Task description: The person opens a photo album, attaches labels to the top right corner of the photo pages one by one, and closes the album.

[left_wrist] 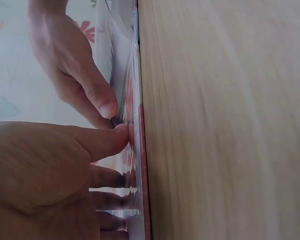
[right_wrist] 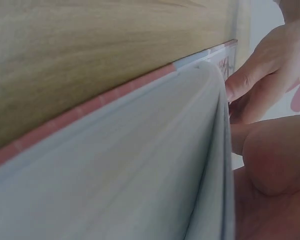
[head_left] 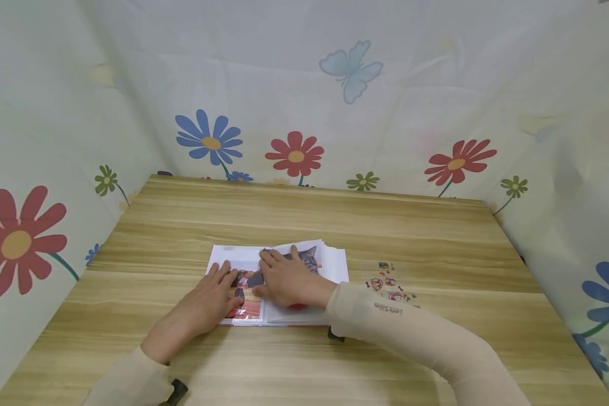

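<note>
Pale sleeves (head_left: 416, 332) cover both forearms behind the hands, the right one bearing dark lettering that reads upside down. Under the left wrist sits a black piece (head_left: 176, 392), and a smaller dark one (head_left: 336, 334) shows beneath the right wrist.

Left hand (head_left: 205, 301) and right hand (head_left: 286, 279) both press down on an open album (head_left: 340, 265), which lies beneath them on the table (head_left: 284, 214). The left hand is nearly flat, its fingers extended over the left page, gripping nothing. The right hand is spread too, palm down near the middle fold, with nothing grasped; its thumb points toward the left hand, the two thumbs near each other.

Just beside the left fingers shows a photo (head_left: 248, 310) in reds and browns, under a shiny surface. Partly under the right hand is a cat picture (head_left: 309, 259). On that side the pages bow up from the cover (right_wrist: 90, 107), whose edge is reddish.

To the right of the right hand, beyond its wrist, lie stickers (head_left: 376, 283) on a clear sheet. Past both hands, the table runs to a white curtain (head_left: 259, 67) printed with flowers (head_left: 295, 155) and a blue butterfly (head_left: 352, 70).
</note>
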The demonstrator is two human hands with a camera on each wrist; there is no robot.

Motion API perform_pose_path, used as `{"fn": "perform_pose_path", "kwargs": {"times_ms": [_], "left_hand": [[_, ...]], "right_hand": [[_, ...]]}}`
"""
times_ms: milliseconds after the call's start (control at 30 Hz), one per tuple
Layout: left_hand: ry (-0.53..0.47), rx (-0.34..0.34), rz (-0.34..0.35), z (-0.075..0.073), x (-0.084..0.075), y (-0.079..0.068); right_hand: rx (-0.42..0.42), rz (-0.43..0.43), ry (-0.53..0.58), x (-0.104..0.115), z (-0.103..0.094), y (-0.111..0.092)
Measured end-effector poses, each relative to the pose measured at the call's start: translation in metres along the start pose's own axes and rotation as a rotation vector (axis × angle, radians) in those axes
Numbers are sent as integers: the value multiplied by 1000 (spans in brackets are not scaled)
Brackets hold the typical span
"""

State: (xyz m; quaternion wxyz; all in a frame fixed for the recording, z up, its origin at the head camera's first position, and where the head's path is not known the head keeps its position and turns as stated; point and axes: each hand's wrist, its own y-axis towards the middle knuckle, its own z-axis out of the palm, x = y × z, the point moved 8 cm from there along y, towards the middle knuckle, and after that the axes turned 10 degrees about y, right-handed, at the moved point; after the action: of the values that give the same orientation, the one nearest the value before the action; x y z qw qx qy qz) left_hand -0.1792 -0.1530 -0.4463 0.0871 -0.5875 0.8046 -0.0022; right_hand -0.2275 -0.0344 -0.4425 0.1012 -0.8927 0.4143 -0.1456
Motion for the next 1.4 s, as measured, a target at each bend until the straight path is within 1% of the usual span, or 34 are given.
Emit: {"fn": "perform_pose_path", "kwargs": {"times_ms": [200,333,433,633,733,833,900,1000,1067,1200,1400], "left_hand": [[-9,8,-9,1,1,0],[-17,6,-9,0,1,0],[-16,-1,-7,0,2,0],[-15,7,-9,0,1,0],[-17,11,-10,0,1,0],[-18,14,-12,1,1,1],[-13,15,-12,1,1,1],[-3,14,-15,2,2,1],[2,13,-15,2,2,2],[-3,22,-17,2,1,3],[-9,27,-15,3,1,2]], "right_hand": [[-16,21,-4,-2,-1,2],[-53,53,-22,-8,-3,6],[-64,75,-29,-14,-6,11],[-40,81,17,-25,-10,18],[-55,76,61,-28,-14,19],[-91,63,87,-27,-18,15],[-103,50,94,-21,-19,10],[-89,25,75,-11,-13,3],[-80,17,41,-6,-7,0],[-75,27,-26,-4,1,-2],[-43,50,-7,-3,-2,0]]}}
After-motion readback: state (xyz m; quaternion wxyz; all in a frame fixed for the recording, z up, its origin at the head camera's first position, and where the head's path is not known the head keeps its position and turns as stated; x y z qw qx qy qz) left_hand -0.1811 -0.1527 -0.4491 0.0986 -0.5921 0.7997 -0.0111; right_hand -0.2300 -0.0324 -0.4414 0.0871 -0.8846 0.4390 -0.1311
